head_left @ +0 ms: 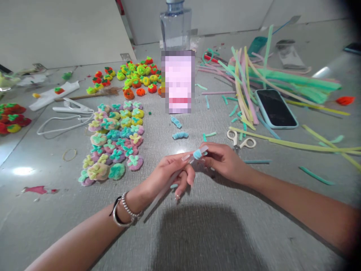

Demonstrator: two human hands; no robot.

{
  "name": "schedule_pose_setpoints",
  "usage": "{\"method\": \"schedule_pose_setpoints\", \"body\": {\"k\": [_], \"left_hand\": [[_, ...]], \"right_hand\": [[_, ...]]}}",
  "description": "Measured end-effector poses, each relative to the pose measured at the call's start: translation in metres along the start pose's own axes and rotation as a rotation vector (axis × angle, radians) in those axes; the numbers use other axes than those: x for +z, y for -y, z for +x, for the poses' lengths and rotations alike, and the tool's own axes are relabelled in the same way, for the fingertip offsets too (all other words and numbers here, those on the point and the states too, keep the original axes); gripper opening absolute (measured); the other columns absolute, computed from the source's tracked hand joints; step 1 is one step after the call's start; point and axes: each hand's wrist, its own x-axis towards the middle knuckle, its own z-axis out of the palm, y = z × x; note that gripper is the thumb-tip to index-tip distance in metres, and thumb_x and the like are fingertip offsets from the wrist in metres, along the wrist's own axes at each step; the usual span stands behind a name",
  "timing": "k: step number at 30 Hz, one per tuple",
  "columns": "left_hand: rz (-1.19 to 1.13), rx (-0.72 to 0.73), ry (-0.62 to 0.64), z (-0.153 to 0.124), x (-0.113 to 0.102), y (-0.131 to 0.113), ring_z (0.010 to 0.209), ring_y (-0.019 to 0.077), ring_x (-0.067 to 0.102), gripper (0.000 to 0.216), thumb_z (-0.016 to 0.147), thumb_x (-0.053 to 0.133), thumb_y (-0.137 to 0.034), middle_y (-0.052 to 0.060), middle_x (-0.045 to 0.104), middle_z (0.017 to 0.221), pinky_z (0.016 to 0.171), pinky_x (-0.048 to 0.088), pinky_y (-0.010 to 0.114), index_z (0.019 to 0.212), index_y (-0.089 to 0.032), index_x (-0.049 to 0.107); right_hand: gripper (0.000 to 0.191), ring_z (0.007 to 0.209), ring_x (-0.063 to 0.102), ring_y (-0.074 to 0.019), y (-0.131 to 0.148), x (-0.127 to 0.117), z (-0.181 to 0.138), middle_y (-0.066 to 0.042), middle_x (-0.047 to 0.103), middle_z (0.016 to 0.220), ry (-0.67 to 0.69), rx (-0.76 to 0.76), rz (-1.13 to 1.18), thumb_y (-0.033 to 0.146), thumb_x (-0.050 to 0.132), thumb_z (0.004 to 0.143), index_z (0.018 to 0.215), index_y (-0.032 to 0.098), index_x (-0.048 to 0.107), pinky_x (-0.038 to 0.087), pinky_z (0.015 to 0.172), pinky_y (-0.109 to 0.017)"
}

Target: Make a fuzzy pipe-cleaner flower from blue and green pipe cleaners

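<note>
Frame centre: I see left hand (pixel 169 170) gripping a pale stick (pixel 158 200), right hand (pixel 224 160) pinching the blue coil (pixel 197 154) near its tip; slackened pinch could unwind it.

On the near side I could slide my left hand (pixel 172 170) or right hand (pixel 224 161) over bare tabletop (pixel 118 250). Rows of fuzzy flower pieces (pixel 114 143) block the left; farther off lie two blue coils (pixel 180 135), then an upright pixelated panel (pixel 179 82); scissors (pixel 237 145) and a phone (pixel 276 108) obstruct the right.
</note>
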Motion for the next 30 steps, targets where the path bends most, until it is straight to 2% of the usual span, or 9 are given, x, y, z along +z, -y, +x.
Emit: {"method": "schedule_pose_setpoints", "body": {"k": [3,5,10,14,17,20,23,26,30], "left_hand": [[-0.012,-0.013,0.030,0.001,-0.001,-0.001,0.033,0.0044,0.049,0.029,0.098,0.044,-0.031,0.000,0.062,0.059,0.031,0.029,0.014,0.081,-0.012,0.057],[0.000,-0.026,0.057,0.001,-0.001,0.000,0.033,0.0051,0.050,0.027,0.098,0.045,-0.033,0.000,0.064,0.060,0.032,0.032,0.015,0.088,-0.012,0.058],[0.063,0.001,0.066,0.001,-0.002,0.007,0.036,0.0057,0.053,0.023,0.097,0.046,-0.034,0.002,0.067,0.064,0.034,0.028,0.016,0.095,-0.013,0.057],[0.151,0.035,0.061,0.000,0.000,0.011,0.038,0.0054,0.054,0.024,0.098,0.044,-0.033,0.003,0.068,0.066,0.037,0.026,0.016,0.103,-0.014,0.057],[0.315,0.088,-0.022,-0.002,0.005,0.014,0.042,0.0055,0.052,0.030,0.099,0.042,-0.036,0.002,0.067,0.069,0.041,0.032,0.016,0.120,-0.016,0.050],[0.451,0.204,-0.134,-0.003,0.009,0.018,0.063,0.0099,0.061,0.044,0.093,0.055,-0.037,0.003,0.067,0.082,0.058,0.047,0.020,0.131,-0.021,0.039],[0.562,0.270,-0.255,-0.004,0.008,0.021,0.062,0.0087,0.057,0.062,0.087,0.065,-0.033,0.002,0.065,0.090,0.057,0.044,0.019,0.138,-0.028,0.031],[0.796,0.328,-0.295,-0.004,0.004,0.021,0.050,0.0051,0.042,0.056,0.087,0.064,-0.030,-0.001,0.063,0.081,0.049,0.034,0.018,0.138,-0.028,0.042],[1.023,0.365,-0.268,-0.004,0.002,0.019,0.050,0.0066,0.037,0.044,0.090,0.059,-0.031,-0.006,0.051,0.060,0.051,0.033,0.018,0.133,-0.027,0.054]], "right_hand": [[0.030,0.064,0.047,-0.0112,0.000,0.000,-0.001,0.002,0.053,0.082,0.015,0.055,0.203,0.035,0.064,0.087,0.114,0.026,0.056,0.039,0.057,-0.024],[0.038,0.067,0.049,-0.0112,0.001,-0.001,-0.001,0.001,0.054,0.088,0.044,0.043,0.252,0.035,0.068,0.084,0.119,0.030,0.055,0.040,0.058,-0.024],[0.023,0.081,0.054,-0.0139,0.001,-0.005,0.001,-0.001,0.059,0.093,0.129,-0.086,0.179,0.030,0.065,0.087,0.110,0.029,0.065,0.043,0.071,-0.028],[0.015,0.082,0.054,-0.0141,-0.001,-0.006,0.002,-0.002,0.059,0.089,0.096,-0.170,0.163,0.026,0.063,0.089,0.102,0.027,0.070,0.042,0.072,-0.030],[0.013,0.080,0.055,-0.0137,-0.002,-0.006,0.002,-0.002,0.058,0.091,0.067,-0.147,0.193,0.030,0.064,0.088,0.098,0.027,0.072,0.044,0.071,-0.030],[0.012,0.086,0.057,-0.0143,-0.001,-0.006,0.003,-0.002,0.058,0.098,0.078,-0.114,0.196,0.031,0.062,0.089,0.095,0.026,0.072,0.046,0.075,-0.031],[0.010,0.087,0.057,-0.0137,-0.001,-0.005,0.003,-0.002,0.058,0.099,0.077,-0.093,0.174,0.029,0.061,0.090,0.095,0.025,0.070,0.046,0.075,-0.029],[0.009,0.073,0.056,-0.0104,-0.002,-0.003,0.001,0.000,0.055,0.091,0.062,-0.039,0.203,0.031,0.062,0.089,0.091,0.022,0.065,0.045,0.064,-0.025],[0.018,0.058,0.051,-0.0073,-0.003,-0.001,-0.001,0.004,0.047,0.078,0.054,0.041,0.241,0.034,0.064,0.087,0.080,0.019,0.058,0.040,0.051,-0.022]]}}
